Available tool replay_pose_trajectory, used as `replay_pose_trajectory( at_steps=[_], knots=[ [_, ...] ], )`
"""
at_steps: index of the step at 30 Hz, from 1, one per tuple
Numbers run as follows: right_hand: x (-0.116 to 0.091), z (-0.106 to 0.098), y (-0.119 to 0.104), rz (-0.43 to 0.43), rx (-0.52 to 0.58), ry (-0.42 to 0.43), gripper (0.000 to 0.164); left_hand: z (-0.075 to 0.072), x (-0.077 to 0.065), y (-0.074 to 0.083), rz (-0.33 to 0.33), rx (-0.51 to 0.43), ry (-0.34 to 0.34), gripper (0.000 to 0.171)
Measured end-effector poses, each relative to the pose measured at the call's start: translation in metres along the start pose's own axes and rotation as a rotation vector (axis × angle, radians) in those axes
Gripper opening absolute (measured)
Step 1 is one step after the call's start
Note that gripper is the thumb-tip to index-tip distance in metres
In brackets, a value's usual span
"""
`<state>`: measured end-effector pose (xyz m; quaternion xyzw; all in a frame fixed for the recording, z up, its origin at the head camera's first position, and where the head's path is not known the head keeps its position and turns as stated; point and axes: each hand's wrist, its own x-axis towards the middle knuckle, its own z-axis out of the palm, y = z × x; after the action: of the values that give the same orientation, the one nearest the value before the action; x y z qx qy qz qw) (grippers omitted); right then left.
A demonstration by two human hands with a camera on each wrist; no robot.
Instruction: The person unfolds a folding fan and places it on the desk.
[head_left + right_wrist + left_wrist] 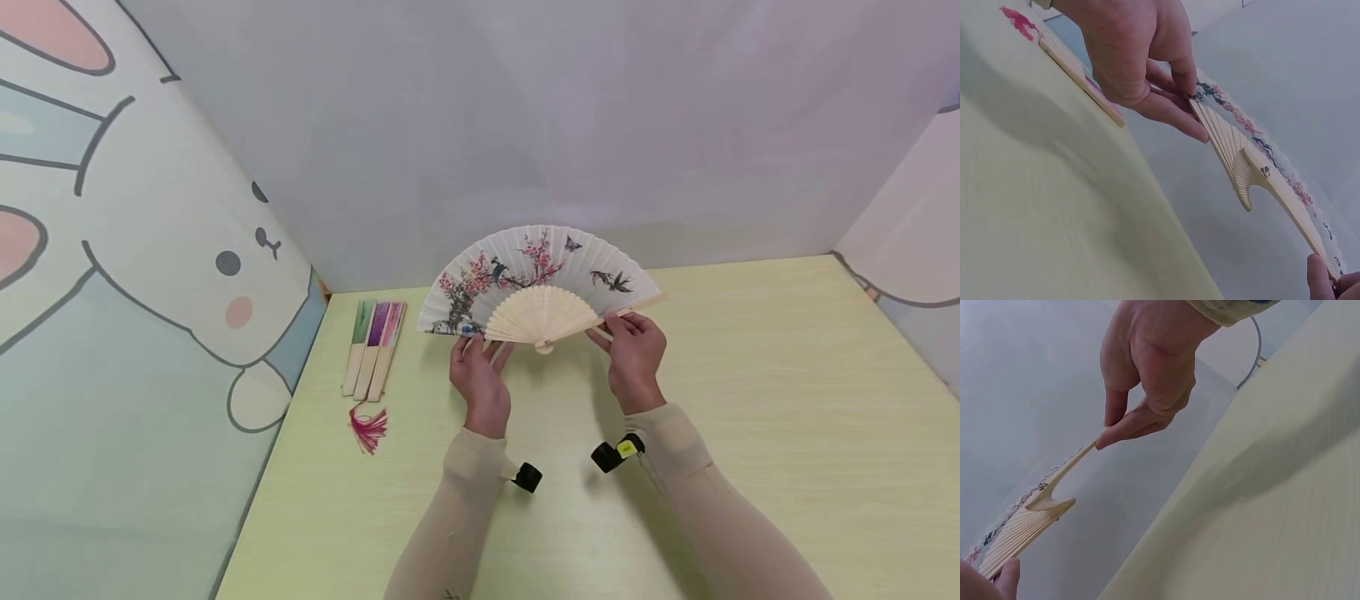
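An unfolded white folding fan (543, 275), painted with pink blossoms, birds and a butterfly, is held up above the table with its pale ribs spread. My left hand (480, 379) pinches its left edge between thumb and fingers. On the other side my right hand (637, 358) pinches the pale outer stick. In the left wrist view the right hand (1154, 369) shows large, with the left hand (988, 584) cut off in the lower corner. The right wrist view shows the left hand (1141, 62) gripping the ribs, and the right thumb and fingertips at the stick's end.
Several folded fans (372, 350), with green, purple and pink parts, lie side by side at the table's left. A pink tassel (369, 429) lies below them. A grey curtain-like wall (525, 125) stands behind the pale table (787, 400), and a rabbit-patterned panel (172, 275) on the left.
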<state>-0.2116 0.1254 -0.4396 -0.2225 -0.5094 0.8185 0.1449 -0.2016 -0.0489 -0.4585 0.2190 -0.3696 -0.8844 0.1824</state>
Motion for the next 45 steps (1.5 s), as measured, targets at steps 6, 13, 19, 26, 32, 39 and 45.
replay_pose_trajectory(
  at_steps=[6, 13, 19, 26, 32, 39, 45],
  knots=[
    [0.001, 0.002, 0.002, -0.001, 0.031, 0.026, 0.011, 0.002, 0.001, -0.002, 0.002, -0.030, 0.026, 0.015],
    [0.004, 0.003, 0.005, 0.006, 0.037, 0.040, 0.012, 0.002, 0.003, -0.005, 0.026, -0.001, 0.025, 0.015],
    [0.004, 0.000, 0.007, 0.029, 0.003, 0.030, 0.018, 0.001, 0.004, -0.007, 0.083, 0.086, 0.030, 0.013],
    [0.006, 0.000, 0.011, 0.040, 0.006, 0.039, 0.026, 0.000, 0.005, -0.006, 0.159, 0.149, 0.034, 0.019],
    [0.006, -0.001, 0.014, 0.048, -0.009, 0.039, 0.026, 0.000, 0.006, -0.006, 0.192, 0.186, 0.045, 0.024],
    [0.009, -0.003, 0.015, 0.051, -0.005, 0.033, 0.026, -0.002, 0.009, -0.009, 0.161, 0.181, 0.037, 0.025],
    [0.011, -0.002, 0.015, 0.056, 0.005, 0.040, 0.026, -0.004, 0.012, -0.013, 0.153, 0.155, 0.042, 0.022]
  ],
)
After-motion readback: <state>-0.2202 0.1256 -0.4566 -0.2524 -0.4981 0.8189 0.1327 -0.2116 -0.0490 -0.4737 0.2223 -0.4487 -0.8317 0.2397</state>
